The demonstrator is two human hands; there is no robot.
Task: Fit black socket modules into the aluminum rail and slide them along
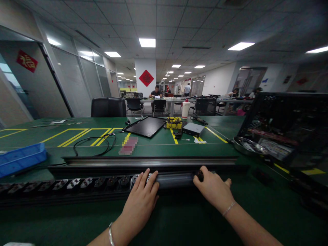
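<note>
A long black power strip (102, 191) with a row of several socket modules lies across the near part of the table. My left hand (142, 201) rests over the strip's last sockets, fingers stretched out and its thumb mostly hidden. To the right, a smooth grey-black section (175, 180) of the strip runs between my two hands. My right hand (214, 188) has its thumb and fingers closed round a small dark round part (199, 175) at that section's right end; most of the part is covered. Just behind lies a long metal channel (151, 162) with dark edges.
A blue bin (23, 159) stands at left, a black cable (94, 143) beside it. Farther back are a black flat panel (146, 126), a yellow box (174, 123), a grey device (193, 130) and a white bottle (185, 110). An open computer case (279, 126) and metal bowl (246, 147) stand right.
</note>
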